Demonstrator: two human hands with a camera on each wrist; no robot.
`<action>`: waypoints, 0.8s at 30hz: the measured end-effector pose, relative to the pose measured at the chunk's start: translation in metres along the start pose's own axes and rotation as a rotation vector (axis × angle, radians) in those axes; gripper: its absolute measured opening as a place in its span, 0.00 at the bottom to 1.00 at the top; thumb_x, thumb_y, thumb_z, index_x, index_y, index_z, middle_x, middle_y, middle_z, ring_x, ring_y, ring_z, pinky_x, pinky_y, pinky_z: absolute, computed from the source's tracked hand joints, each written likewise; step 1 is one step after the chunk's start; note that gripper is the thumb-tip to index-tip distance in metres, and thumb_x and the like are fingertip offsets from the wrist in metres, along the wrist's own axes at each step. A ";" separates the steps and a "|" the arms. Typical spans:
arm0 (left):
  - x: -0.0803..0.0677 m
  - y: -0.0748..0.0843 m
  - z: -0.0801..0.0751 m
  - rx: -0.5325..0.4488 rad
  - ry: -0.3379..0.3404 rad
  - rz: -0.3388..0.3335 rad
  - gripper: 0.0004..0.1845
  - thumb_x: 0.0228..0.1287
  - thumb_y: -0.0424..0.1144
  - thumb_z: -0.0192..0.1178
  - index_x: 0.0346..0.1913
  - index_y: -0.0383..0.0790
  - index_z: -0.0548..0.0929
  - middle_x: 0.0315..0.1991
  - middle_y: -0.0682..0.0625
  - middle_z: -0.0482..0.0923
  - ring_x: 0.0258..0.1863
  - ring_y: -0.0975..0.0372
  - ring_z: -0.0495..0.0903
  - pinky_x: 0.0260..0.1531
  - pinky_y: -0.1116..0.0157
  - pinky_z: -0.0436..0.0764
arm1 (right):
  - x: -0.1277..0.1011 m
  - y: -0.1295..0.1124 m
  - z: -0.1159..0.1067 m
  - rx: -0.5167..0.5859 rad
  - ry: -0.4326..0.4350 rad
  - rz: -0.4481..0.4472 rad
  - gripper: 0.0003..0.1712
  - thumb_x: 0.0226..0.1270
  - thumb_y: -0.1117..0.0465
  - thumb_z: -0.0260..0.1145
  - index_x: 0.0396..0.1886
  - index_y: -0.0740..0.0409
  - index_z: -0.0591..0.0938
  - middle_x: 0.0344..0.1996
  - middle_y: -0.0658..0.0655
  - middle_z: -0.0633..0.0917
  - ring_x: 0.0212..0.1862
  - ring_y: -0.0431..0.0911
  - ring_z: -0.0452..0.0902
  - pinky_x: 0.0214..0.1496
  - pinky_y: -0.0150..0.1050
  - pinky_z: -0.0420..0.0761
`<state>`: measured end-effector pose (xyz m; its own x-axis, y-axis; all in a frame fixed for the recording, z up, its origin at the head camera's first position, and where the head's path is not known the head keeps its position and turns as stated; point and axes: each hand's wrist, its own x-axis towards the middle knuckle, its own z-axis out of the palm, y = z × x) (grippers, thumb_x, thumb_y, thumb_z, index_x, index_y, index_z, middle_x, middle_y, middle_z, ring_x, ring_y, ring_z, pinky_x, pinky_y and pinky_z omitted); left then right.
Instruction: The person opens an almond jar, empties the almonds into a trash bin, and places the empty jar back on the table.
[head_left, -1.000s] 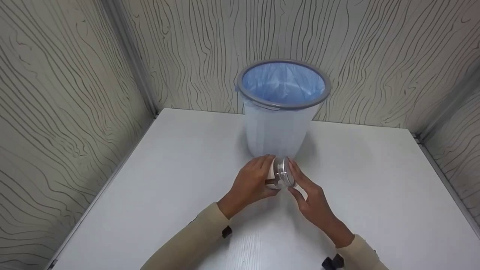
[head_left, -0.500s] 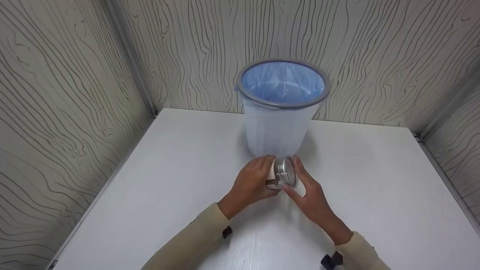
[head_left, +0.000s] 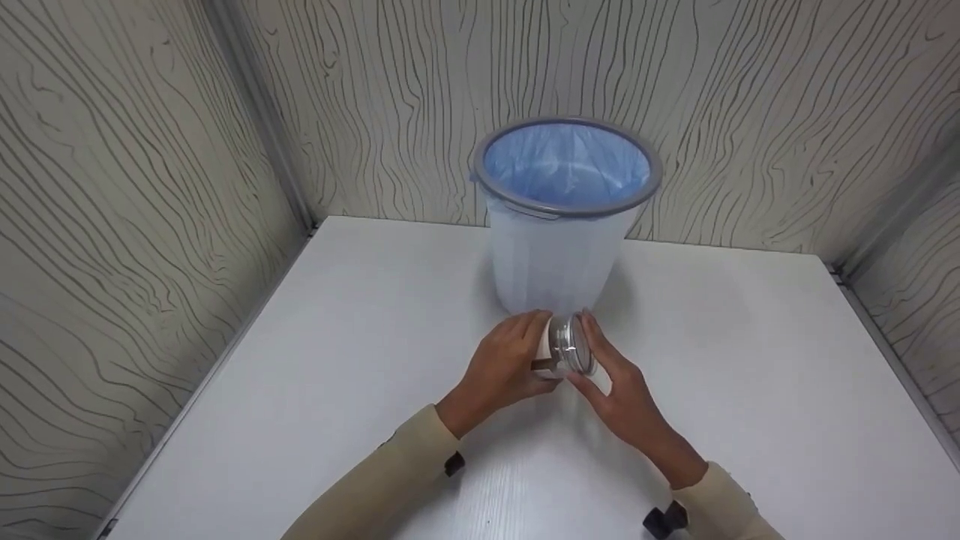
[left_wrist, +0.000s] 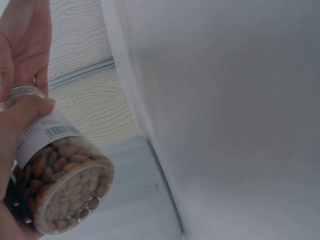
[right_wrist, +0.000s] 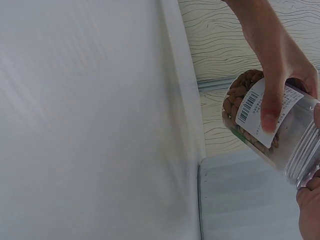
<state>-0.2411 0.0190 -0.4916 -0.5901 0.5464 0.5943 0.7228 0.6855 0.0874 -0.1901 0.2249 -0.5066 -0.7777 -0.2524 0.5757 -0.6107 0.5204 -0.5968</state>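
A clear plastic jar of almonds (left_wrist: 65, 185) lies tilted on its side in the air, a white label with a barcode round its body. My left hand (head_left: 501, 361) grips the body, its thumb across the label in the right wrist view. At the jar's right end, my right hand (head_left: 626, 394) holds the round lid (head_left: 582, 346) between thumb and fingers. Ridged rings (right_wrist: 304, 157) show by the lid end in the right wrist view. The almonds sit toward the jar's base, away from the lid.
Just behind the hands stands a white bin (head_left: 555, 262) with a grey rim and a blue liner bag. It is on a white table (head_left: 375, 300). Wood-grain-patterned panels (head_left: 397, 97) enclose the table at the back and sides.
My right thumb and fingers have shifted round the lid, spreading and then settling on its edge again. The left hand and jar stay almost in place.
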 end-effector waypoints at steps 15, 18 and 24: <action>-0.001 0.001 0.000 -0.009 -0.011 -0.009 0.51 0.43 0.57 0.81 0.69 0.39 0.70 0.61 0.48 0.79 0.60 0.58 0.79 0.64 0.63 0.75 | -0.003 0.004 0.000 -0.009 0.056 -0.149 0.48 0.59 0.72 0.74 0.78 0.62 0.62 0.76 0.62 0.64 0.76 0.53 0.60 0.73 0.32 0.61; -0.001 0.002 0.000 -0.002 -0.013 -0.010 0.51 0.44 0.58 0.80 0.69 0.39 0.70 0.61 0.48 0.79 0.60 0.59 0.79 0.64 0.62 0.75 | -0.003 0.004 0.001 -0.007 0.066 -0.149 0.49 0.59 0.70 0.75 0.78 0.62 0.62 0.76 0.62 0.65 0.76 0.52 0.61 0.73 0.32 0.61; -0.001 0.002 0.000 0.000 -0.009 -0.007 0.50 0.45 0.58 0.79 0.69 0.40 0.70 0.61 0.48 0.79 0.60 0.59 0.79 0.64 0.62 0.74 | -0.003 0.003 0.001 -0.009 0.084 -0.132 0.48 0.58 0.69 0.76 0.77 0.62 0.64 0.76 0.63 0.64 0.76 0.50 0.60 0.73 0.31 0.60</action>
<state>-0.2386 0.0200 -0.4925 -0.5985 0.5461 0.5861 0.7185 0.6895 0.0912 -0.1898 0.2269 -0.5107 -0.6757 -0.2503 0.6934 -0.7048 0.4951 -0.5081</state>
